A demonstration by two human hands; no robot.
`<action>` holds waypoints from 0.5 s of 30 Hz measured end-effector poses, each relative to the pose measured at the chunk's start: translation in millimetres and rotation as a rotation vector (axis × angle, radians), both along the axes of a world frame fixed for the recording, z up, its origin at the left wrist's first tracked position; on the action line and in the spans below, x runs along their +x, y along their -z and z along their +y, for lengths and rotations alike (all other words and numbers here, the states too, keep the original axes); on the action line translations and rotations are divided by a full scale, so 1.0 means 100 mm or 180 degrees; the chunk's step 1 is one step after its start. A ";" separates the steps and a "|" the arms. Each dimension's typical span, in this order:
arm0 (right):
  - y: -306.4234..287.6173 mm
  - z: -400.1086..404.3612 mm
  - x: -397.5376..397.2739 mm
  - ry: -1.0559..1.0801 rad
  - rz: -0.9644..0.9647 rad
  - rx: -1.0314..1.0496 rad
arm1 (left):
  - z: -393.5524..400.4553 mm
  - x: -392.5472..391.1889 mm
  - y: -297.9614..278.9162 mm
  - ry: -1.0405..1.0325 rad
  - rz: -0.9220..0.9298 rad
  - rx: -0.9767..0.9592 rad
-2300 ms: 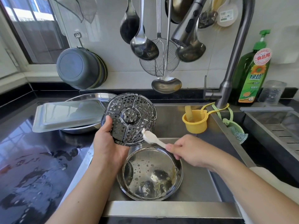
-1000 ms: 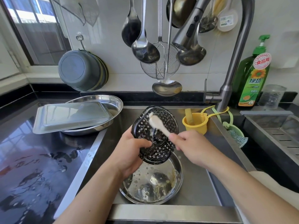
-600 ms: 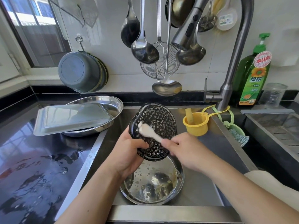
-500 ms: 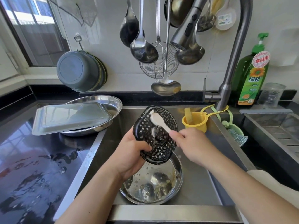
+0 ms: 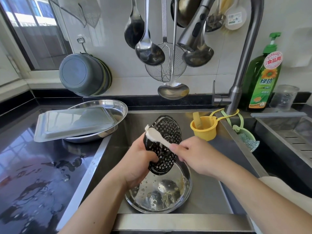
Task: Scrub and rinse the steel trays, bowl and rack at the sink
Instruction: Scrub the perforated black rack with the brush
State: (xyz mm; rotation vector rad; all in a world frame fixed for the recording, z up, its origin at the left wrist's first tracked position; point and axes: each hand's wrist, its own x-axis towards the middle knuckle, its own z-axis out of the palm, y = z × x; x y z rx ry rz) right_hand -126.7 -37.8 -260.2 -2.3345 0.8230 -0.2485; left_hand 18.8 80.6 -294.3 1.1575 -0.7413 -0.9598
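Brush (image 5: 156, 138) head now at rack (image 5: 166, 147) edge

We have a single wide-angle view, worn on the person's head, looking forward and down over the sink (image 5: 207, 198) from close above. Straight lines bow toward the edges. Both forearms reach in from the bottom edge; the tiled wall (image 5: 118, 53) fills the top, the counter (image 5: 42, 166) the left. With one camera only, no second view overlaps it.
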 end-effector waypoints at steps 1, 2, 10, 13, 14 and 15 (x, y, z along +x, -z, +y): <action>-0.01 -0.04 0.00 0.0170 -0.0138 -0.0015 | 0.00 -0.01 -0.01 0.0050 -0.0063 0.0044; -0.02 -0.07 0.00 0.0314 -0.0258 -0.0033 | -0.01 -0.02 -0.01 0.0090 -0.0138 0.0081; 0.01 -0.02 0.03 0.0164 -0.0061 0.0043 | -0.01 0.01 0.05 -0.0072 -0.0360 0.0204; -0.01 -0.08 0.01 0.0329 -0.0141 -0.0018 | -0.02 -0.04 0.03 0.0133 -0.0200 0.0092; 0.00 -0.03 0.00 0.0139 -0.0043 0.0028 | -0.02 -0.04 0.03 0.0131 -0.0163 0.0081; 0.02 0.05 0.00 -0.0063 0.0109 0.0089 | -0.01 -0.02 0.05 0.0085 -0.0122 0.0086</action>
